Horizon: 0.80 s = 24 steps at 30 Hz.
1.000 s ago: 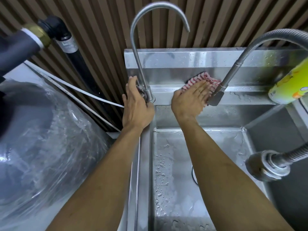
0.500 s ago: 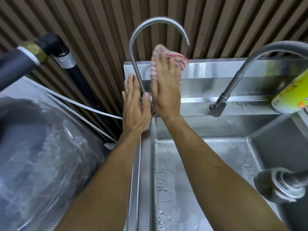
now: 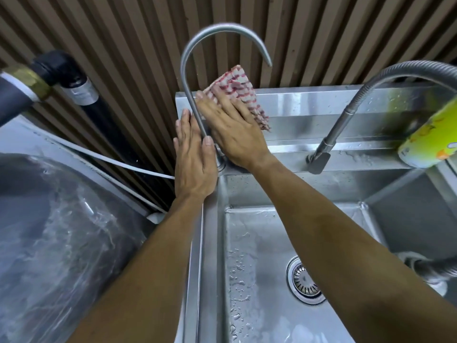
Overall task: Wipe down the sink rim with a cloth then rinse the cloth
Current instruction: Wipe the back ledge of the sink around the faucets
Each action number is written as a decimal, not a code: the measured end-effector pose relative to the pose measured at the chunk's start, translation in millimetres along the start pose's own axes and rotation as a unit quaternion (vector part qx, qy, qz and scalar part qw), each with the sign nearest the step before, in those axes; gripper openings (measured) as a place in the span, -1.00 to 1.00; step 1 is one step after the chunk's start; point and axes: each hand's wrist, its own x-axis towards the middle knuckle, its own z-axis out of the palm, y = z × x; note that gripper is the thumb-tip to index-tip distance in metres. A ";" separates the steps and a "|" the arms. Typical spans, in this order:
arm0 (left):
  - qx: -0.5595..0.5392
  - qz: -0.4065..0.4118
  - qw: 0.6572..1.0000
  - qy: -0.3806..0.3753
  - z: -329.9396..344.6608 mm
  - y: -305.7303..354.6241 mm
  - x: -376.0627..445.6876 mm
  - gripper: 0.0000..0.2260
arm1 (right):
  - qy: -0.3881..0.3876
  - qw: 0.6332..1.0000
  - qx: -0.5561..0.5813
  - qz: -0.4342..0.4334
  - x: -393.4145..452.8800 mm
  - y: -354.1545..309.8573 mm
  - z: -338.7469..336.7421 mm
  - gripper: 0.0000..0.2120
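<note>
While right hand flat presses cloth, gooseneck tap between, left hand flat

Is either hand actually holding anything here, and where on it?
The right hand presses a red-and-white cloth flat against the sink's back wall, fingers straight over the cloth's lower left part. The left hand rests open beside the tap, gripping nothing.

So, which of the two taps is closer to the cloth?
The smooth gooseneck tap, directly left of the cloth; the ribbed flexible tap stands farther right.
</note>
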 end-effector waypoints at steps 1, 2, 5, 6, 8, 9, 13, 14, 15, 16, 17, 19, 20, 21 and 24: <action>0.000 -0.001 1.000 0.001 -0.6 0.3 0.4 -0.43 | 0.006 1.000 0.004 0.012 -1.3 6.0 0.7 -0.49; 0.002 -0.002 1.000 0.000 0.3 0.8 0.7 -0.42 | 0.015 0.998 0.004 0.053 -6.2 13.4 -0.2 -0.50; 0.012 0.000 1.000 -0.004 0.9 0.2 0.5 -0.42 | 0.039 0.979 -0.016 0.200 -22.8 15.3 -0.3 -0.51; 0.011 0.002 1.000 -0.005 0.9 -0.3 0.1 -0.42 | 0.029 0.980 -0.015 0.195 -23.5 7.1 3.0 -0.51; 0.007 0.001 1.000 -0.001 0.3 -1.0 -1.0 -0.40 | -0.013 0.996 0.008 0.089 -18.5 -10.5 10.7 -0.49; 0.007 -0.001 1.000 0.003 -0.3 -1.3 -0.2 -0.39 | -0.029 0.999 0.016 0.029 -15.9 -13.7 13.0 -0.48; 0.023 -0.001 1.000 0.008 1.4 -2.3 1.2 -0.43 | -0.047 0.997 -0.007 0.066 -38.5 2.6 8.6 -0.49; 0.029 -0.004 1.000 0.003 2.2 -1.5 0.3 -0.44 | -0.029 0.982 -0.006 0.185 -48.7 6.9 7.6 -0.47; 0.034 -0.008 0.999 -0.002 2.6 -0.5 -0.2 -0.44 | -0.004 0.944 0.008 0.330 -55.6 10.8 3.3 -0.41; 0.038 -0.010 0.999 -0.005 2.7 0.6 -0.3 -0.45 | 0.011 0.882 0.038 0.470 -57.8 14.3 -1.3 -0.31; 0.039 -0.011 0.999 -0.009 2.6 2.2 -0.3 -0.47 | 0.014 0.813 0.080 0.576 -56.1 13.1 -4.5 -0.22; 0.039 -0.012 0.999 -0.015 2.3 4.9 -0.1 -0.51 | -0.018 0.729 0.132 0.672 -38.9 -2.8 -9.6 -0.17; 0.036 -0.015 0.999 -0.016 1.5 5.5 -0.3 -0.53 | -0.040 0.721 0.131 0.679 -29.7 -17.3 -9.7 -0.19; 0.030 -0.017 0.999 -0.013 1.1 4.3 0.4 -0.54 | -0.077 0.736 0.122 0.661 -23.8 -36.0 -7.3 -0.22; 0.013 -0.012 1.000 0.003 -0.7 -0.9 3.8 -0.54 | -0.241 0.832 0.105 0.488 -32.4 -84.3 -8.1 -0.32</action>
